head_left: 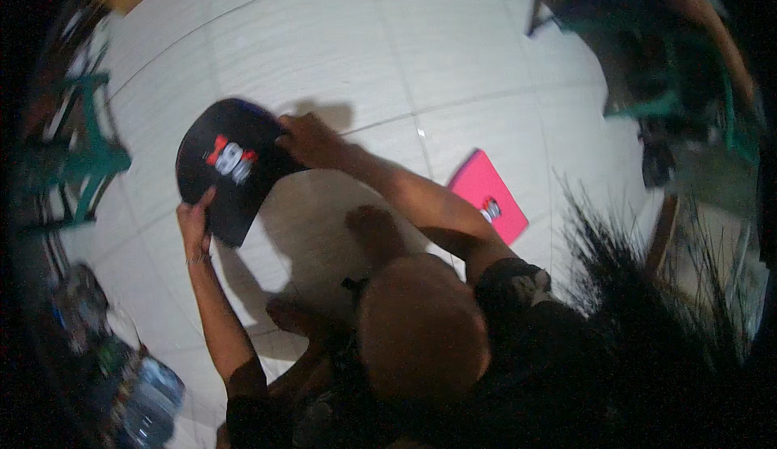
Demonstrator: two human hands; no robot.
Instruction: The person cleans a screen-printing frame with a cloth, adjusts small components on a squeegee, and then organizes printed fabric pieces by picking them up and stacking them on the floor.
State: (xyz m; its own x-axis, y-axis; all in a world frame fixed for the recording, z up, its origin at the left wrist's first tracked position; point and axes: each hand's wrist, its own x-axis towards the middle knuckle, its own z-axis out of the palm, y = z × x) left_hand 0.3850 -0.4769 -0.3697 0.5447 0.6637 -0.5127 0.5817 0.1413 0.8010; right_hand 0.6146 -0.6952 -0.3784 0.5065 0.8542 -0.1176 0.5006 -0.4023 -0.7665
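Out in front of me is a black flexible sheet (267, 137), bent into a rounded curve. A cartoon face print in white with red bow shapes sits on its surface. My left hand (194, 226) grips the near left edge, its thumb lying over the black face. My right hand (316, 141) is closed on the far right edge, knuckles up. What my fingers do behind the sheet is hidden. To the right of my right forearm, a pink rectangular piece (503, 194) with a similar print lies on the floor, partly covered by my arm.
Pale tiles make up the floor (453, 52). Green plastic furniture (97, 137) stands at the left, with clear bluish containers (150, 404) below it. Someone else's arm (720, 44) shows at upper right near more green furniture (647, 109). Dark bristles (603, 247) rise at the right.
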